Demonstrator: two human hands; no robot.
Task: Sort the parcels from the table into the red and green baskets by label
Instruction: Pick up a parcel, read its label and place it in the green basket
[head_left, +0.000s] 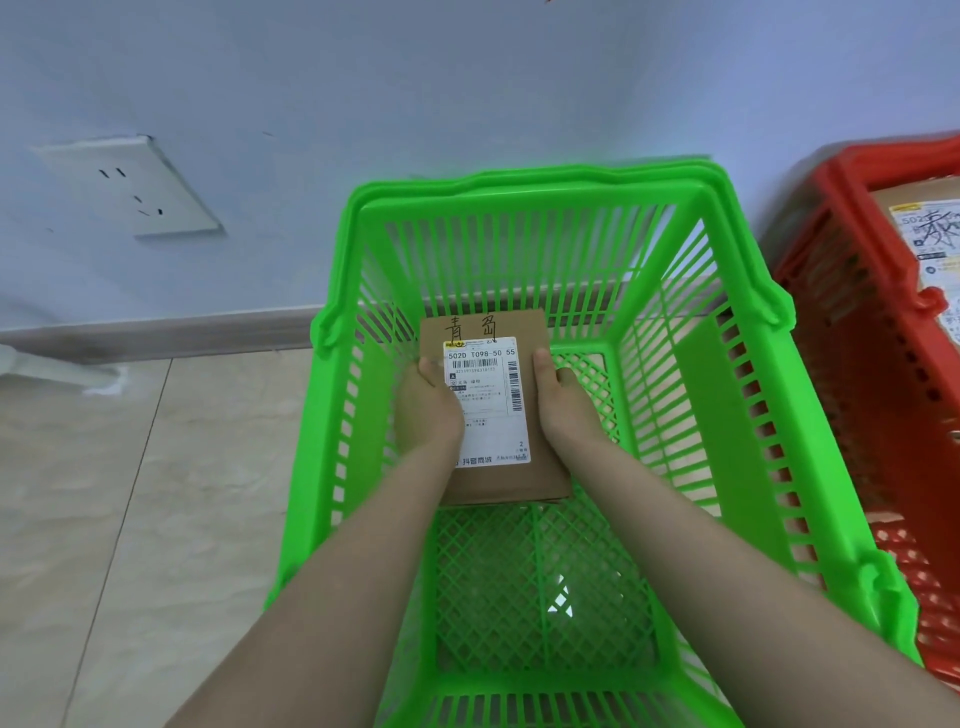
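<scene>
A brown cardboard parcel (498, 415) with a white shipping label and handwritten characters on top is inside the green basket (743, 395), near its far end. My left hand (428, 402) grips the parcel's left side and my right hand (563, 400) grips its right side, thumbs on top. Whether the parcel touches the basket floor is unclear. The red basket (852, 332) stands to the right and holds another labelled brown parcel (924, 234).
Both baskets stand on a beige tiled floor (130, 493) against a pale blue wall. A white wall socket (140, 187) sits at the left. A white object (62, 374) lies on the floor by the skirting.
</scene>
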